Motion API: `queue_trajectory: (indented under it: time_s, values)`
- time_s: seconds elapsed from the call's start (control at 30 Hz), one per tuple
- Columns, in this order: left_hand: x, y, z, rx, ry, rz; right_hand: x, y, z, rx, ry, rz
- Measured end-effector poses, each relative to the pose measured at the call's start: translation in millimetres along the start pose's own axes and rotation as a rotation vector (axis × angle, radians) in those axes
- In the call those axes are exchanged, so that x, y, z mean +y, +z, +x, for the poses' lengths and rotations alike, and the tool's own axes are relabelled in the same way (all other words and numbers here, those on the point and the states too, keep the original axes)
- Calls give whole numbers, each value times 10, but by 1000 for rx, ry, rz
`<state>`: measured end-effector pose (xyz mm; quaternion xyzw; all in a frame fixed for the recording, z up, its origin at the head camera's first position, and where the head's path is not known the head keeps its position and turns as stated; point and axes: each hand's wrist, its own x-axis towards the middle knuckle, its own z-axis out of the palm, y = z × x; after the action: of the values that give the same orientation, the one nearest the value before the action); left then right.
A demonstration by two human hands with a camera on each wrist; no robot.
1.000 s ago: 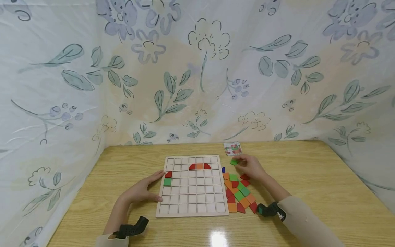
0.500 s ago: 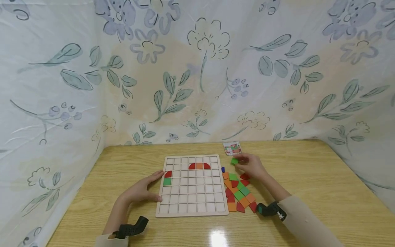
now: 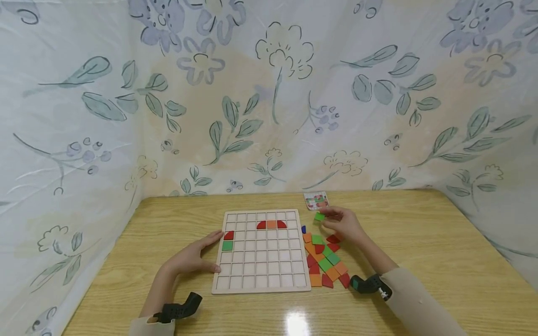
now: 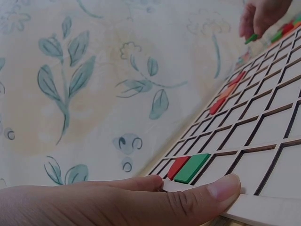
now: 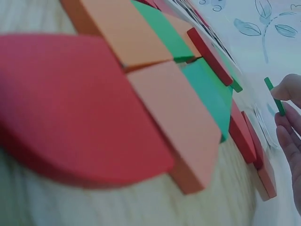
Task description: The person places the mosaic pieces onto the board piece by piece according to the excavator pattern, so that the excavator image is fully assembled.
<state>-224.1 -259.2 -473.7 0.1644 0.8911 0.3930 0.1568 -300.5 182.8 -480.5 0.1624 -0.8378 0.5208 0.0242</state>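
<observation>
My right hand [image 3: 343, 225] pinches a green square tile [image 3: 320, 216] between thumb and fingers, above the table beyond the loose pieces. In the right wrist view the tile [image 5: 275, 96] appears edge-on at the fingertips. My left hand [image 3: 196, 255] rests against the left edge of the wooden grid board [image 3: 260, 282], its fingers and thumb extended. The left wrist view shows its thumb lying on the board's rim. In the left column sit a red rounded tile [image 4: 177, 167] and a green square [image 4: 192, 168]. Two red tiles flank an orange square [image 3: 272, 224] near the top row.
Right of the board lies a spread of loose red, orange and green tiles [image 3: 332, 271], some overlapping. A blue piece [image 3: 303, 229] lies by the board's right edge. Behind my right hand is a small printed pattern card [image 3: 315, 200]. A floral cloth [image 3: 235, 140] hangs behind the table.
The green tile in my right hand has turned and shifted slightly among the fingers. My left hand and the tiles on the board have stayed put.
</observation>
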Motion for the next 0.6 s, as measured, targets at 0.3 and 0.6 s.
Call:
queue_trajectory:
  time_s: [0.3,0.6]
  values:
    - [2,-9,3,-11,14,-8,-114,140,34,-1,12,55]
    - [13,-12,-1,-10,12,-10,-314,534,94,-71,-43,113]
